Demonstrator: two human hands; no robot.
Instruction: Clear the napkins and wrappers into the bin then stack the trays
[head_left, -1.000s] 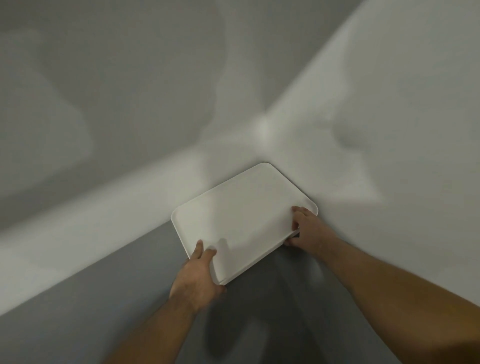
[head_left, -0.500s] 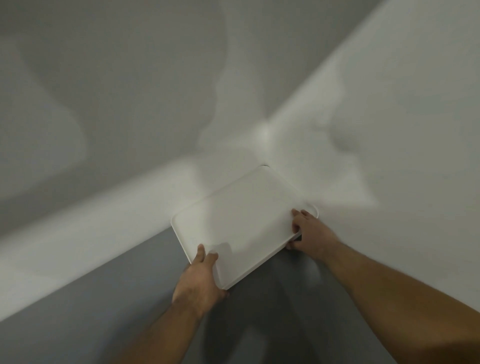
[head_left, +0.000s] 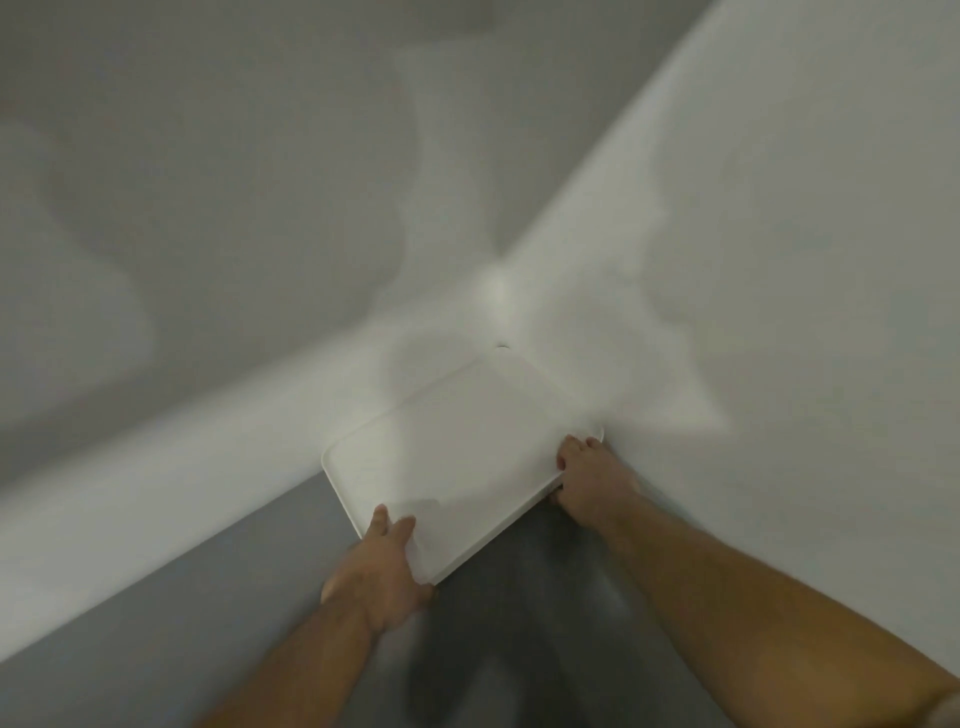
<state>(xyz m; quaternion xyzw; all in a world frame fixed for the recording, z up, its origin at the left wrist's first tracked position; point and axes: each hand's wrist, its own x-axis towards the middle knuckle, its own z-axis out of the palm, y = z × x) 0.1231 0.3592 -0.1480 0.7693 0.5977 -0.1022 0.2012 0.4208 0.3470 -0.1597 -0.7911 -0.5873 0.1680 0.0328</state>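
Observation:
A white rectangular tray (head_left: 457, 447) with rounded corners is held low over the grey floor, its far corner pointing into the corner of the room. My left hand (head_left: 387, 564) grips its near left edge, thumb on top. My right hand (head_left: 589, 480) grips its right short edge, fingers over the rim. The tray's top is bare. A thin second edge shows beneath the tray by my right hand; I cannot tell whether another tray lies under it. No napkins, wrappers or bin are in view.
Two pale walls meet at a corner (head_left: 498, 291) just beyond the tray, with a white skirting band (head_left: 182, 467) running along the left wall. Grey floor (head_left: 156, 634) lies on the near side. The picture is blurred by motion.
The tray has slid a little further toward the wall corner with both hands still on it. The view has shifted slightly.

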